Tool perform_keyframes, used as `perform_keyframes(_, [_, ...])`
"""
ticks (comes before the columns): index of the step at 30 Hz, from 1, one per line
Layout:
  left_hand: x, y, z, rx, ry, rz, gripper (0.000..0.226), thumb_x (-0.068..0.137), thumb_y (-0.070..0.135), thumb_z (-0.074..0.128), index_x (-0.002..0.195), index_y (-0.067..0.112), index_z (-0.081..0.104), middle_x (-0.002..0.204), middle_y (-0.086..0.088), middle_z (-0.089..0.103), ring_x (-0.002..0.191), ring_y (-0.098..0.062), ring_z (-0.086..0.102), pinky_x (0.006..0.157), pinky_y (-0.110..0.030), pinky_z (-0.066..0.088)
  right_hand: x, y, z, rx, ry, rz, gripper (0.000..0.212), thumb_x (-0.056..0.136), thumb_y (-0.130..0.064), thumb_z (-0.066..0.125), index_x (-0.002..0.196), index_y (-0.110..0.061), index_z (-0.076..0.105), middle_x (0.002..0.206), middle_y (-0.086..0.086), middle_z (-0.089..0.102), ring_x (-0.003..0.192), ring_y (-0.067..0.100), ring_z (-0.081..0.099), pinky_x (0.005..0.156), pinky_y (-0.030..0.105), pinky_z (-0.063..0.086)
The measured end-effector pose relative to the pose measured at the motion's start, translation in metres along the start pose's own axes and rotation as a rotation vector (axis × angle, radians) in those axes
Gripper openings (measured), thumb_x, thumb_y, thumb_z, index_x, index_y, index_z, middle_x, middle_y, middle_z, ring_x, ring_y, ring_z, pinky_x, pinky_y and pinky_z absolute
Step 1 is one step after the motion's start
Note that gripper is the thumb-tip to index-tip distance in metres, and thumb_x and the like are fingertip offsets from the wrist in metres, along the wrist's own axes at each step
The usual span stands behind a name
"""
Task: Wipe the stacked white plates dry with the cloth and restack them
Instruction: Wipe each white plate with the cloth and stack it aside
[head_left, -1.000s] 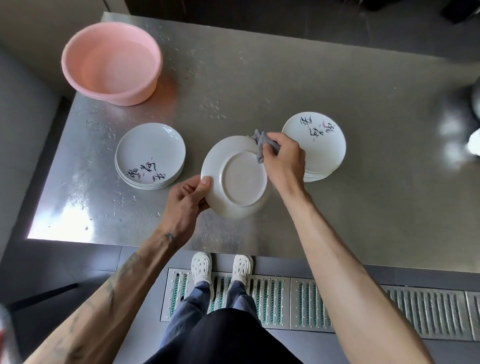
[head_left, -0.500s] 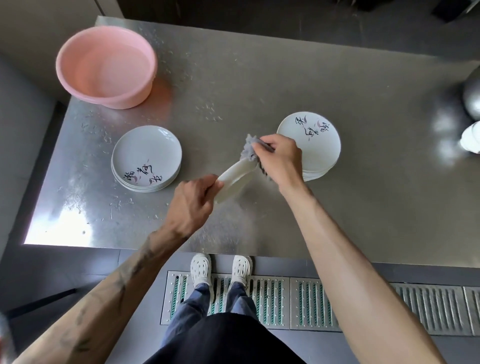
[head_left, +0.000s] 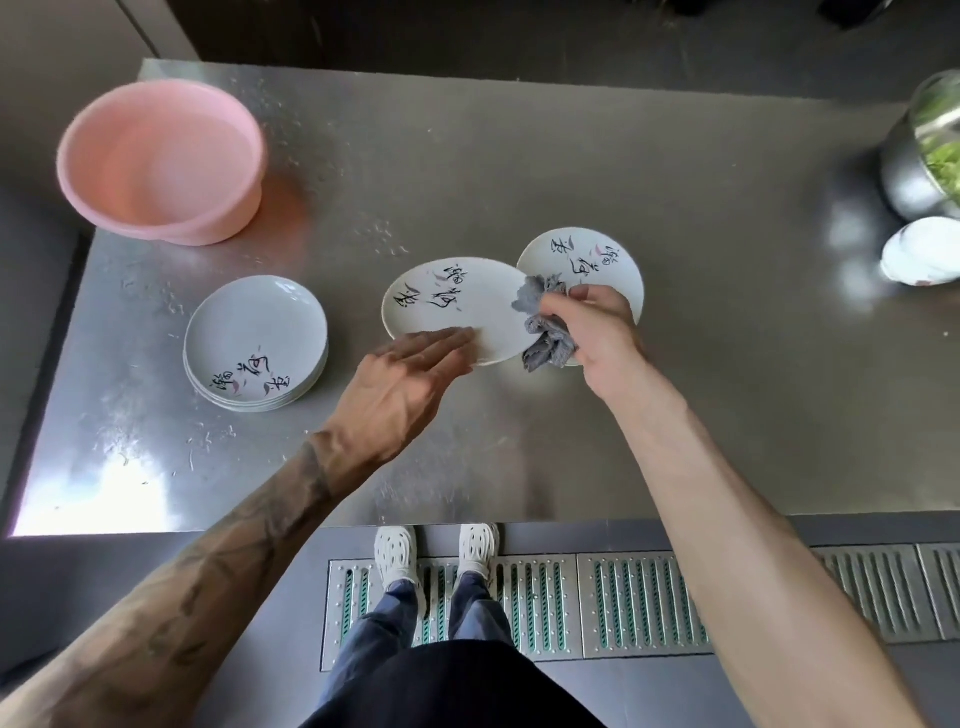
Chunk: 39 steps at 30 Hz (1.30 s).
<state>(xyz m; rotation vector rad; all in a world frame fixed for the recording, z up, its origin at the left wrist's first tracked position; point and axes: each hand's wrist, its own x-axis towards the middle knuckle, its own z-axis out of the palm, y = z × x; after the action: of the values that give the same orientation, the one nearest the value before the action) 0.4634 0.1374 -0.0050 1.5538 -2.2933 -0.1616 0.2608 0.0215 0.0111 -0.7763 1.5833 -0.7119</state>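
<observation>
My left grip (head_left: 410, 364), fingers straight, touched the near rim of the round white plate (head_left: 452, 306) above the steel counter (head_left: 519, 182); my right grip (head_left: 597, 332) curled round the crumpled grey cloth (head_left: 545, 338) at its right edge.

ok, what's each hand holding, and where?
Right hand grips the grey cloth, bunched, against the white plate. Left hand lays straight fingers on its near rim; thumb hidden.

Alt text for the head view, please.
Left hand rests flat on a face-up plate over a steel table; right hand grips a grey cloth at its rim. Left stack and right stack flank it; pink basin far left.
</observation>
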Motion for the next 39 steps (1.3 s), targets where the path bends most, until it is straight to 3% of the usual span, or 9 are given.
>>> perform_keyframes(3, [0.014,0.002,0.01,-0.004,0.028,-0.021,0.029,0.103,0.02,0.061,0.126,0.005,0.071,0.146,-0.009,0.059,0.139,-0.033,0.053,0.116,-0.055,0.038,0.006,0.005,-0.01,0.089,0.071,-0.046,0.025,0.079,-0.006,0.077,0.095,-0.017,0.061,0.071,-0.003,0.071,0.057,0.009,0.067,0.057,0.022,0.052])
perform_keyframes(6, [0.032,0.01,0.025,-0.043,0.073,-0.19,0.052,0.101,0.025,0.065,0.146,0.002,0.054,0.162,-0.025,0.032,0.152,-0.047,0.026,0.121,-0.063,0.022,0.013,0.008,-0.021,0.187,0.167,-0.069,0.028,0.078,-0.002,0.075,0.102,-0.013,0.065,0.071,-0.001,0.072,0.056,0.01,0.068,0.053,0.022,0.053])
perform_keyframes(9, [0.054,0.019,0.044,-0.324,0.011,-0.398,0.088,0.099,0.027,0.069,0.159,-0.007,0.015,0.165,-0.034,0.008,0.155,-0.045,0.013,0.123,-0.05,0.028,0.021,0.01,-0.035,0.26,0.25,-0.062,0.029,0.079,-0.001,0.073,0.101,-0.016,0.063,0.076,0.002,0.072,0.056,0.01,0.068,0.054,0.021,0.053])
perform_keyframes(11, [0.069,0.02,0.058,-0.498,-0.042,-0.467,0.102,0.095,0.029,0.073,0.161,-0.003,0.003,0.168,-0.023,0.017,0.154,-0.035,0.025,0.119,-0.039,0.033,0.029,0.011,-0.045,0.311,0.293,-0.068,0.029,0.08,0.001,0.072,0.102,-0.014,0.062,0.079,0.003,0.07,0.055,0.008,0.067,0.052,0.02,0.052])
perform_keyframes(15, [0.096,0.02,0.083,-0.597,-0.063,-0.555,0.119,0.085,0.039,0.082,0.164,0.01,-0.002,0.167,-0.009,0.03,0.149,-0.027,0.035,0.11,-0.024,0.031,0.045,0.013,-0.061,0.291,0.371,-0.06,0.034,0.08,0.0,0.073,0.111,-0.009,0.062,0.076,-0.001,0.068,0.049,0.002,0.064,0.049,0.017,0.049])
perform_keyframes(21, [0.115,0.019,0.109,-0.679,-0.131,-0.595,0.124,0.081,0.042,0.085,0.164,0.016,-0.003,0.172,-0.002,0.013,0.157,-0.019,0.02,0.125,-0.037,0.025,0.068,0.021,-0.072,0.237,0.406,-0.059,0.037,0.079,0.002,0.073,0.114,-0.005,0.062,0.07,-0.002,0.066,0.044,0.0,0.061,0.044,0.014,0.045])
perform_keyframes(27, [0.113,0.024,0.124,-0.652,-0.119,-0.571,0.124,0.083,0.046,0.082,0.164,0.014,-0.006,0.173,-0.001,0.004,0.158,-0.015,0.011,0.126,-0.03,0.018,0.081,0.034,-0.079,0.1,0.417,-0.045,0.036,0.075,-0.009,0.078,0.106,-0.019,0.062,0.097,0.008,0.076,0.078,0.022,0.073,0.079,0.039,0.062])
perform_keyframes(34, [0.111,0.019,0.136,-0.639,-0.102,-0.55,0.124,0.085,0.044,0.081,0.163,0.016,-0.011,0.173,0.001,0.002,0.157,-0.013,0.012,0.115,-0.016,0.019,0.077,0.034,-0.086,-0.052,0.362,-0.097,0.035,0.075,-0.01,0.078,0.096,-0.029,0.058,0.1,0.006,0.075,0.083,0.022,0.075,0.08,0.037,0.062])
perform_keyframes(39, [0.11,0.02,0.139,-0.596,-0.087,-0.518,0.125,0.083,0.043,0.084,0.163,0.011,-0.007,0.173,-0.006,0.007,0.157,-0.019,0.016,0.122,-0.023,0.02,0.052,0.04,-0.084,-0.009,0.382,-0.119,0.035,0.076,-0.009,0.076,0.105,-0.024,0.061,0.086,-0.003,0.075,0.068,0.01,0.07,0.074,0.033,0.058])
